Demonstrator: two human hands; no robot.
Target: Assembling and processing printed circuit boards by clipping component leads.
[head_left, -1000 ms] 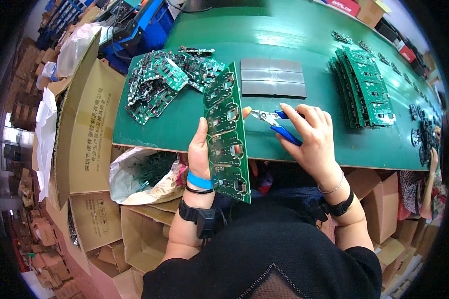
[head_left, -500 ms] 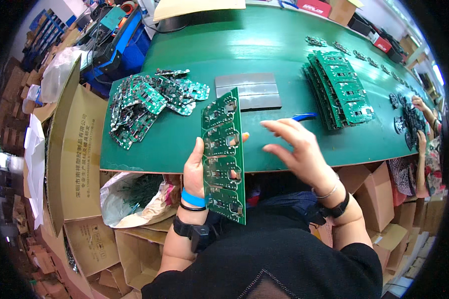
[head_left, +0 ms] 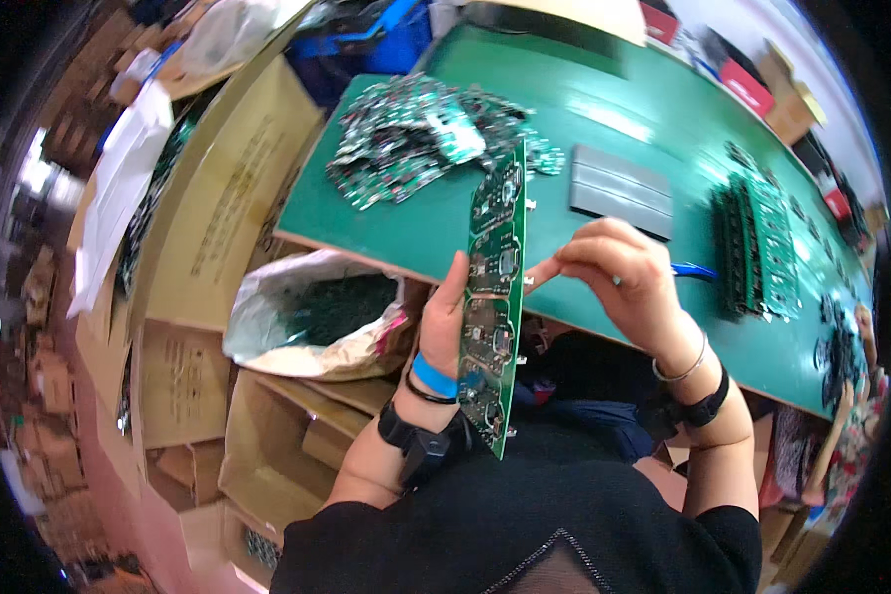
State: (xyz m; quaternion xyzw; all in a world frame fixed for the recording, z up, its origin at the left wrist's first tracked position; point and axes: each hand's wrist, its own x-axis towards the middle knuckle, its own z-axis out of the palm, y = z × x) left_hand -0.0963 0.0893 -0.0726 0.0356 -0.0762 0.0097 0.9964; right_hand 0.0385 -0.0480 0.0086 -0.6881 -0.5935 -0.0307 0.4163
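Long green circuit-board panel point(head_left: 493, 297) held upright on edge over the near edge of the green table point(head_left: 584, 119), left hand point(head_left: 444, 322) wrapped around its lower half in a firm grip. The right hand point(head_left: 624, 282), which a second ago carried blue-handled cutters point(head_left: 698, 271), has since set them on the table behind it and now pinches the panel's right edge with bare fingertips, suggesting manual work has replaced cutting. Loose boards point(head_left: 426, 134) lie heaped beyond

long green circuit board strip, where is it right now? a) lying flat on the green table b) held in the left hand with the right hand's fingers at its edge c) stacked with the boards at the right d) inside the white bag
b: the left hand grips the long green circuit board strip off the table, while the right hand has its fingertips at the strip's right edge.
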